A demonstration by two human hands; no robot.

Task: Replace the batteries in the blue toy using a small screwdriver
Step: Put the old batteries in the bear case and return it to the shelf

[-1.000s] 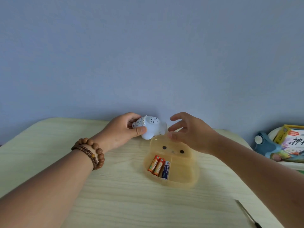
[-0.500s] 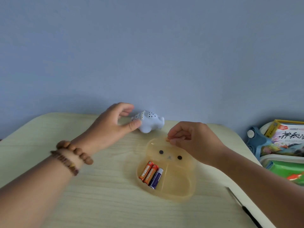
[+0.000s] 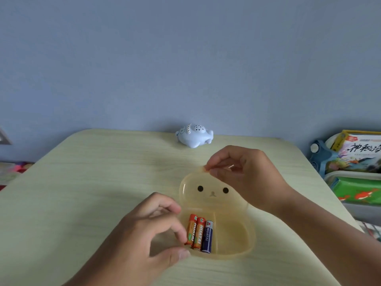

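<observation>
The blue toy [image 3: 193, 137] rests alone at the table's far edge, close to the wall. Nearer to me lies a translucent yellow box [image 3: 231, 240] with its bear-face lid [image 3: 212, 200] swung open toward the back. Two orange batteries [image 3: 194, 232] and one blue battery [image 3: 207, 237] lie side by side in its left compartment. My right hand [image 3: 243, 178] pinches the tab at the lid's far edge. My left hand [image 3: 150, 230] is curled at the box's left front rim, thumb outside the rim and fingertips beside the orange batteries. No screwdriver is visible.
To the right, past the table's [image 3: 92, 193] edge, a white bin [image 3: 354, 176] holds picture books [image 3: 362, 151] and a blue plastic thing [image 3: 321, 155]. Some colourful items [image 3: 14, 168] lie off the left edge. The wall rises just behind the table.
My left hand let go of the blue toy, left it at the back and came down to the box's left rim. My right hand closed on the lid's tab.
</observation>
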